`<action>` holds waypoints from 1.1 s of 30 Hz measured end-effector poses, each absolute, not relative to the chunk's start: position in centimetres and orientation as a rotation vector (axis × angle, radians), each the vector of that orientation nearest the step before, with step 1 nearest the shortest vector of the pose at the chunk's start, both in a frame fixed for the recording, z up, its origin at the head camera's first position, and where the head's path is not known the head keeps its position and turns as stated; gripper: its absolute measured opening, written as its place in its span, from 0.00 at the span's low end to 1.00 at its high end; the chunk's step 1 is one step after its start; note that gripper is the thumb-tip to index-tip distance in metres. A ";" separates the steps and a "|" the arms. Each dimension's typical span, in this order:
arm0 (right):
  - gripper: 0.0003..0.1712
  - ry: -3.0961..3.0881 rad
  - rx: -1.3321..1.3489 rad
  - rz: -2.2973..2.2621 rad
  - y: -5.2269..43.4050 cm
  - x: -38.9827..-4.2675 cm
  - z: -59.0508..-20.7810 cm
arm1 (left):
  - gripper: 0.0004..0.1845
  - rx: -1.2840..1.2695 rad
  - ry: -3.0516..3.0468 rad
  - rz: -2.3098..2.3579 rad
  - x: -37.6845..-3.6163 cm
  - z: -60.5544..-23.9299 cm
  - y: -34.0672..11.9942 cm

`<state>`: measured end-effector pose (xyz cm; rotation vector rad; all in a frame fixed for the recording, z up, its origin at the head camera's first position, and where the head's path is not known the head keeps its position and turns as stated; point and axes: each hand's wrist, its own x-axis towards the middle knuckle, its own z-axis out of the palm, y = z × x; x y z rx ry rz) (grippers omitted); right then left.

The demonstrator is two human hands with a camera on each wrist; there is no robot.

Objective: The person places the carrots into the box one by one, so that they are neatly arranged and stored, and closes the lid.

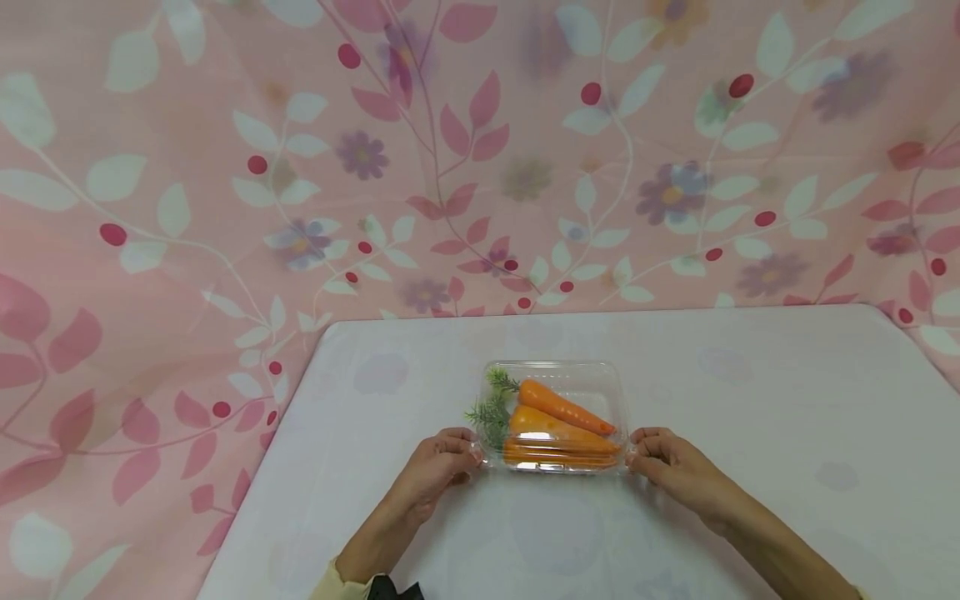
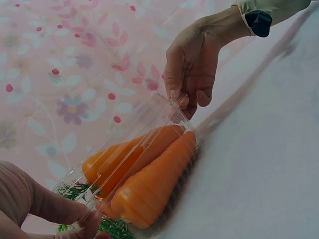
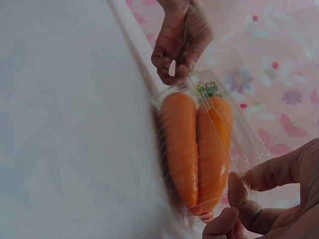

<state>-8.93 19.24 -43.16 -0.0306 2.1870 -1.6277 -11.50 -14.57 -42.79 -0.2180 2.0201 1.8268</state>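
A clear plastic clamshell box lies on the table, with orange carrots inside and their green leafy tops at its left end. My left hand pinches the near left corner between thumb and fingers. At the near right corner my right hand pinches the rim the same way. In the left wrist view the clear lid slants over the carrots. The right wrist view shows the carrots side by side under the plastic. Whether the lid is fully closed I cannot tell.
A white cloth with faint pale spots covers the table. Behind it and along its left side hangs a pink floral curtain. A dark device is strapped to my right wrist in the left wrist view.
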 end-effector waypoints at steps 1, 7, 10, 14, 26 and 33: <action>0.13 2.174 -0.042 -1.630 19.3 -9.0 -43.1 | 0.09 -0.219 2.023 1.827 -11.5 -42.8 -14.6; 0.16 2.160 -0.041 -1.555 19.9 -9.4 -42.7 | 0.13 -0.211 2.049 1.784 -11.3 -42.9 -14.8; 0.18 2.128 -0.008 -1.521 20.2 -9.6 -42.6 | 0.13 -0.185 2.073 1.731 -11.3 -42.9 -15.0; 0.21 2.093 -0.006 -1.498 20.7 -9.8 -42.4 | 0.14 -0.155 2.081 1.684 -11.3 -42.8 -15.2; 0.22 2.097 0.000 -1.467 21.0 -9.8 -42.1 | 0.21 -0.144 1.989 1.690 -11.4 -42.6 -15.6; 0.22 2.128 -0.068 -1.442 21.8 -10.0 -42.0 | 0.21 -0.098 2.020 1.651 -11.7 -42.4 -16.0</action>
